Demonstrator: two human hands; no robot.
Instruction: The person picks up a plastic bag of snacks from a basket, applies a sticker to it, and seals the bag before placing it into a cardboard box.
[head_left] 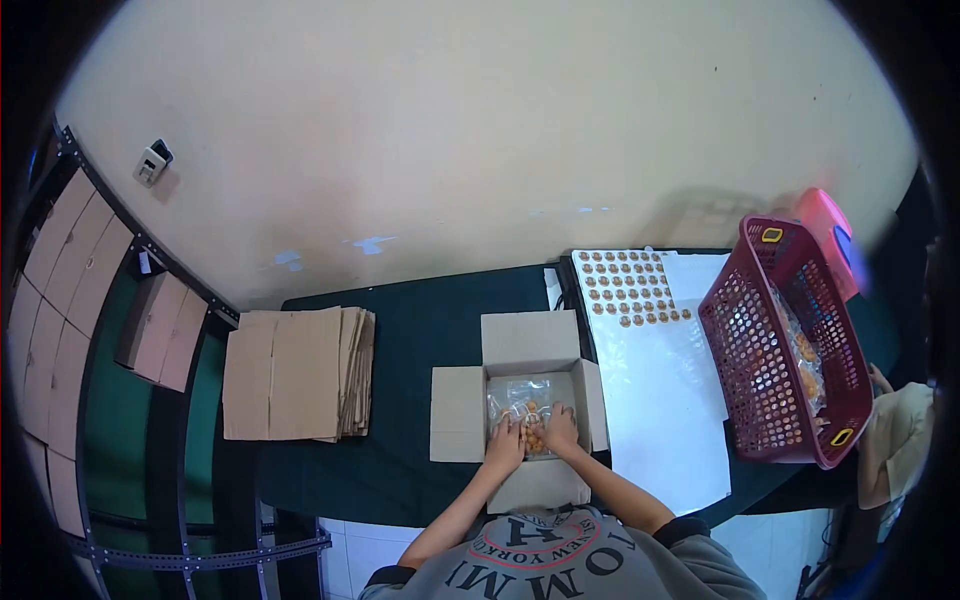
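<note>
An open cardboard box (456,414) stands on the dark green cloth with its flaps folded outward. Inside it lies a clear plastic bag (528,391) of small round orange-brown snacks. My left hand (506,446) reaches into the box and grips the bag's left side, fingers partly curled. At the bag's right side is my right hand (560,432), its thumb toward the snacks and its fingers near the box's right wall. Both hands partly cover the bag, so the exact finger contact is hard to see.
Flattened cardboard boxes (300,375) are stacked at left. On the right lie a white board (660,400) with rows of round stickers (625,285) and a maroon basket (765,365) holding bagged snacks (805,370). Shelving with boxes (60,300) stands far left; another person (895,435) is far right.
</note>
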